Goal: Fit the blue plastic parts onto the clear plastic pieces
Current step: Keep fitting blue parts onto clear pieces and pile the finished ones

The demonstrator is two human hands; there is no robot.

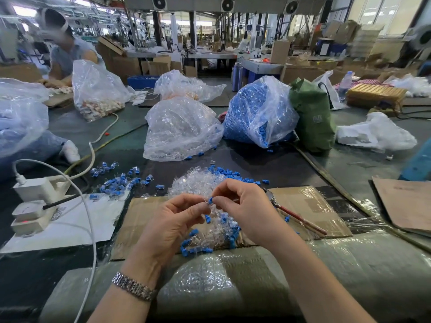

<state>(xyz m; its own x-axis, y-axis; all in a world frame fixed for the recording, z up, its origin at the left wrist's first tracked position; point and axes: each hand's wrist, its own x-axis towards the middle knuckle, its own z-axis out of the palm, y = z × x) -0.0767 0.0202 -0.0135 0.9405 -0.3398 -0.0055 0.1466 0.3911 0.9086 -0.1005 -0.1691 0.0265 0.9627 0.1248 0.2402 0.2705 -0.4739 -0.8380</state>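
My left hand (173,223) and my right hand (245,206) meet at the middle of the view, above a sheet of cardboard (310,206). Between their fingertips sits a small blue plastic part (211,200) against a clear plastic piece (206,202); the right hand pinches the blue part, the left pinches the clear piece. Below and behind the hands lies a heap of loose clear pieces (198,183) mixed with blue parts (233,173). A scatter of fitted blue-and-clear pieces (119,183) lies to the left.
A clear bag of clear pieces (179,129) and a bag of blue parts (251,115) stand behind the heap. A white power strip (35,206) with cables sits left. Red-handled pliers (298,217) lie right of my hands. Another person (65,52) works at far left.
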